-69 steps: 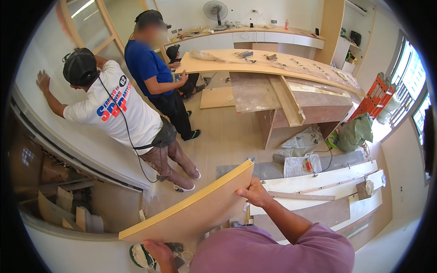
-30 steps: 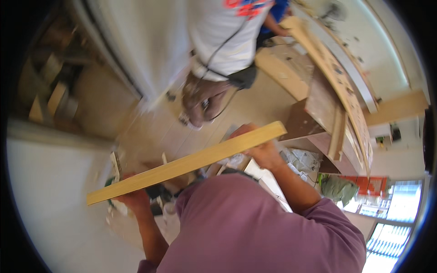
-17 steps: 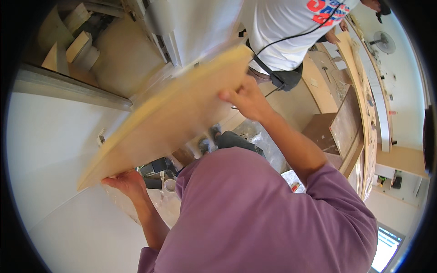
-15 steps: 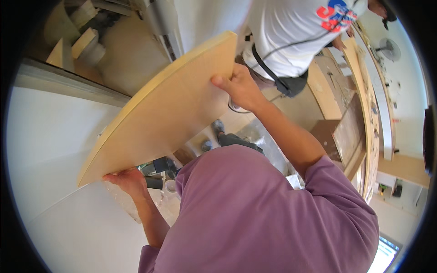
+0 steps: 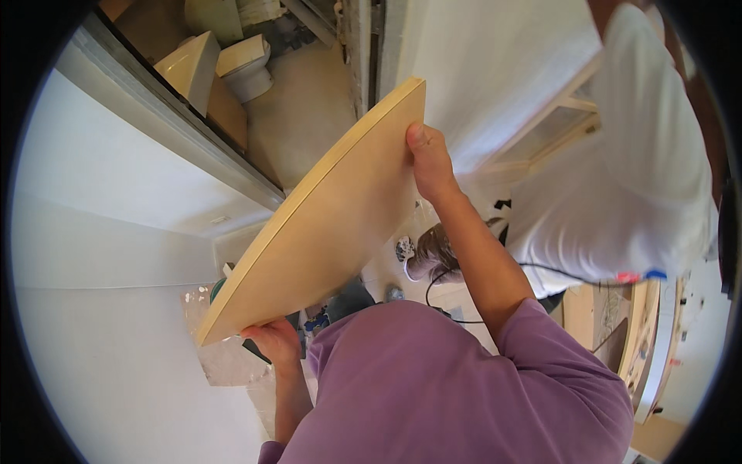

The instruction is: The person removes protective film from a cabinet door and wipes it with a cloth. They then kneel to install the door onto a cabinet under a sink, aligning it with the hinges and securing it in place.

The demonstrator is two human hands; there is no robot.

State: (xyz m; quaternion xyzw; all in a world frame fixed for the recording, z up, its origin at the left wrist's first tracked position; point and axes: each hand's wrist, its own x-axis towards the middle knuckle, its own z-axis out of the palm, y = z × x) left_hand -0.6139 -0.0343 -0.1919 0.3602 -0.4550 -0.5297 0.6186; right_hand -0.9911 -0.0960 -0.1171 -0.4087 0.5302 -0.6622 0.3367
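I carry a curved, pale wooden board (image 5: 332, 224) in front of me, tilted with its upper end at the far right. My left hand (image 5: 276, 340) supports it from below near the lower left end, thumb against the edge. At the upper right end, my right hand (image 5: 433, 162) is wrapped round the edge with its thumb on the face towards me; the fingers behind are hidden. Nothing else touches the board in my hands.
Past the board a doorway frame (image 5: 178, 116) opens on a room with a white toilet (image 5: 246, 68). A co-worker in a white shirt (image 5: 610, 209) stands close on my right, a black cable (image 5: 556, 267) hanging by them. A white wall (image 5: 108, 232) runs along my left.
The view has turned left, bringing the doorway and toilet further into sight. The co-worker now appears farther right and closer. My hands keep their hold on the board.
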